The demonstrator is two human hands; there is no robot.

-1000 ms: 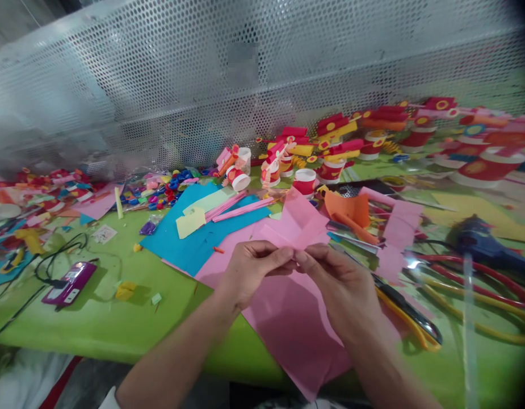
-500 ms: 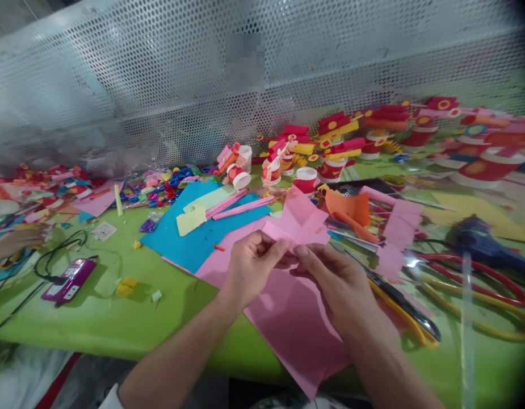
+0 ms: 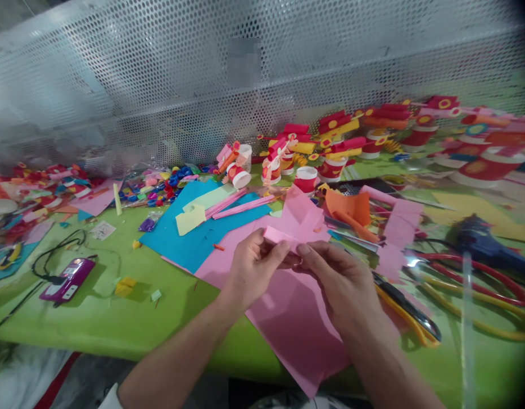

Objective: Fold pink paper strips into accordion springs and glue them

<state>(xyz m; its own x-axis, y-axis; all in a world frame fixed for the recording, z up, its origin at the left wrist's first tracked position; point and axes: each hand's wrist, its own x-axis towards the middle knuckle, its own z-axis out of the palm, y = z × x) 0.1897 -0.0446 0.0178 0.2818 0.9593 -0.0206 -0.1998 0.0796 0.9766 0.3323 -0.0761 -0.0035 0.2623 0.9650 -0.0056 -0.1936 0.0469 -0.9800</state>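
Observation:
A small folded strip of pink paper (image 3: pixel 281 234) is pinched between both hands near the middle of the view. My left hand (image 3: pixel 254 262) is closed on its left part, thumb on top. Closed on its right end is my right hand (image 3: pixel 336 272), its thumb close to the left one. Beneath the hands lies a larger pink sheet (image 3: pixel 296 318), which reaches over the table's front edge. Farther back, thin pink strips (image 3: pixel 243 207) and a pale yellow piece rest on a blue sheet (image 3: pixel 168 238). The fingers hide the strip's underside.
Yellow-handled scissors or cutter (image 3: pixel 407 315), red and yellow loop handles (image 3: pixel 479 284) and a blue glue gun (image 3: pixel 479 244) lie at the right. Red paper-wrapped cups (image 3: pixel 306 180) with paper rolls line the mesh panel (image 3: pixel 168 74). A purple power strip (image 3: pixel 68 281) is at the left.
The pink strip's top edge has tilted, showing a narrow folded band. Both hands stay almost in place. Another person's hand at the far left has drawn back, mostly out of view.

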